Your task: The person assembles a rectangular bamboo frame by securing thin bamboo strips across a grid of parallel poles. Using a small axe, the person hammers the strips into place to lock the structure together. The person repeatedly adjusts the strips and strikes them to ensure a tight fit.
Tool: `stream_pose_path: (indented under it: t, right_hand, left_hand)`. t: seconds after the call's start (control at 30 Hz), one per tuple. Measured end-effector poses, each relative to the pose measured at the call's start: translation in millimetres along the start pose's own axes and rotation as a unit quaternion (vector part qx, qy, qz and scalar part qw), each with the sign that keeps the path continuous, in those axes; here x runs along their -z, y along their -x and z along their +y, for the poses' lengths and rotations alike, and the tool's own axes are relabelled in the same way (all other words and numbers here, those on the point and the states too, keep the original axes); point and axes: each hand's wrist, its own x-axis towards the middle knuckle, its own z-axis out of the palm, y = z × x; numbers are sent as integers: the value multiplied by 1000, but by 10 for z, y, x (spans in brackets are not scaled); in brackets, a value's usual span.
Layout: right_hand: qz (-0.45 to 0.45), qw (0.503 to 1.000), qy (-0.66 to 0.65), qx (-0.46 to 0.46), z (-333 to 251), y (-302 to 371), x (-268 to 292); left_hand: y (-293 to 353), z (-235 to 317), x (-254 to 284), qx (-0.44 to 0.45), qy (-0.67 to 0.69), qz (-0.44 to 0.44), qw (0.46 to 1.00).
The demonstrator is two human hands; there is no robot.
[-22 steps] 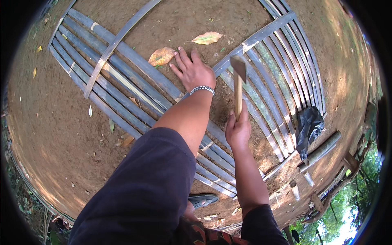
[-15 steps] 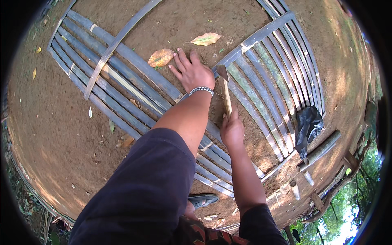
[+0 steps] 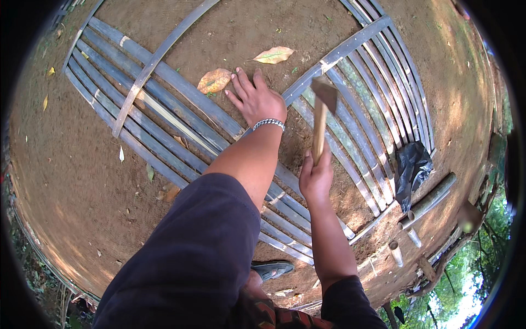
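My left hand (image 3: pixel 256 101) lies palm down with fingers spread, at the near end of a bamboo crosspiece (image 3: pixel 350 46) laid over a row of split bamboo slats (image 3: pixel 356 118). A dry orange-brown leaf (image 3: pixel 214 80) is beside its fingertips. My right hand (image 3: pixel 316 174) is closed round the wooden handle of a hatchet (image 3: pixel 319 129). The hatchet's dark, wedge-shaped head is slightly blurred and appears above the slats and crosspiece, to the right of my left hand. Under my left forearm runs another row of long bamboo slats (image 3: pixel 186 90), crossed by a curved bamboo strip (image 3: pixel 143 74).
A black plastic bag (image 3: pixel 412 172) lies over the slat ends at right. Near it are a bamboo pole (image 3: pixel 433 200) and short bamboo pieces (image 3: pixel 395 254) on the dirt. A yellowish leaf (image 3: pixel 274 55) lies farther off. My sandalled foot (image 3: pixel 272 269) shows below.
The hatchet head has swung up and right, away from the crosspiece's end. My right hand has moved slightly with it. My left hand stays in nearly the same place.
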Motion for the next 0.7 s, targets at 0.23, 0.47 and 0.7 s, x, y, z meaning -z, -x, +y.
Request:
stream_pose_path:
  t: [0.23,0.47,0.7]
  right_hand:
    - [-94,988,121,-6,257,-5,-108]
    - [-42,996,39,-71,468,659,128]
    - [4,973,-50,-225,806,1872,292]
  left_hand:
    - [26,32,8,1,7,-6,1000]
    - [15,-30,19,-2,-14,-6,1000]
    - [1,-39,-125,-39,-55,47,997]
